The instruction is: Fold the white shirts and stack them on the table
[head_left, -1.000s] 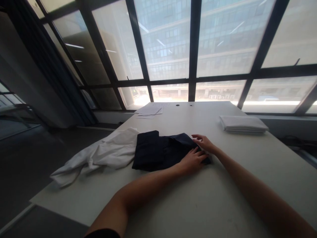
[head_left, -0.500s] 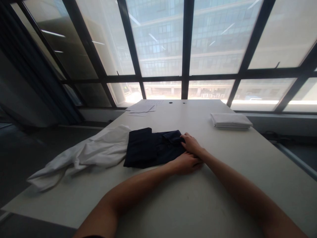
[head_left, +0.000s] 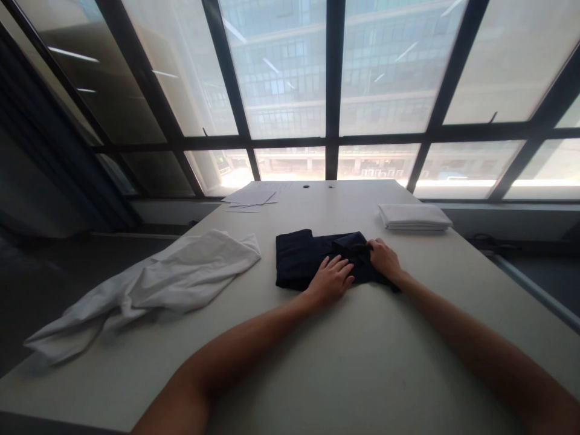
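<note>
A dark navy folded garment (head_left: pixel 296 260) lies on the white table (head_left: pixel 344 362) in front of me; its exact kind does not show. My left hand (head_left: pixel 330 279) rests flat on its near side, fingers spread. At its right end, my right hand (head_left: pixel 383 257) has its fingers closed on the collar-like edge of the cloth. A dark flap of the same cloth pokes out below the right wrist. To the left, a crumpled white cloth (head_left: pixel 181 272) lies loosely spread, apart from the garment.
A folded white cloth stack (head_left: pixel 414 217) sits near the table's right edge. Several sheets of paper (head_left: pixel 251 196) lie at the far left. Beyond the table's far end are large framed windows (head_left: pixel 290 72), with a dark curtain (head_left: pixel 54 133) at the left.
The navy garment has shifted right, away from the crumpled white cloth it touched before. My left hand has gone from beside my right wrist to flat on the garment. The view has turned slightly.
</note>
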The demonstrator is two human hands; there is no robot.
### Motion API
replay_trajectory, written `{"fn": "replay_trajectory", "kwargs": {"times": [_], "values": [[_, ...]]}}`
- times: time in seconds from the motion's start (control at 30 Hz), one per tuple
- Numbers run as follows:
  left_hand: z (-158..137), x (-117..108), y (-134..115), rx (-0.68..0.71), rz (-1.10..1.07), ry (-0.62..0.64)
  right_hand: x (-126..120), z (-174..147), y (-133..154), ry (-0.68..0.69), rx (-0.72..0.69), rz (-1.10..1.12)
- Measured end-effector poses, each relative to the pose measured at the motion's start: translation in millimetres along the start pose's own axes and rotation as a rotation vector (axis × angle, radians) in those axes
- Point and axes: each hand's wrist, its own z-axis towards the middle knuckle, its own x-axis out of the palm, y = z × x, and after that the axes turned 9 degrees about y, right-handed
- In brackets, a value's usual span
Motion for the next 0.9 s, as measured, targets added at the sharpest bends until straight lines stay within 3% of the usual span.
{"fn": "replay_trajectory", "kwargs": {"times": [0.17,0.37,0.57,0.67,0.8,0.9], "values": [[1.3,7.6,7.0,-0.096,0.079,0.058,-7.9,-17.1,-31.3,-0.026,0.076,-0.060],[2.8,-1.6,10.6,-0.222,0.115,0.049,-9.2,-18.5,-21.8,-0.013,0.127,-0.086],[5.3,-17.8,31.5,-0.453,0.093,0.075,-8.3,-20.3,-19.7,-0.024,0.103,-0.089],[7.7,-26.9,45.3,-0.485,0.046,0.085,-7.6,-20.5,-19.0,-0.025,0.100,-0.089],[11.8,-40.8,72.4,-0.567,-0.089,-0.035,-6.6,-20.0,-18.5,-0.027,0.092,-0.082],[14.2,-45.9,96.3,-0.634,-0.323,-0.263,-6.3,-19.8,-18.9,-0.035,0.086,-0.081]]}}
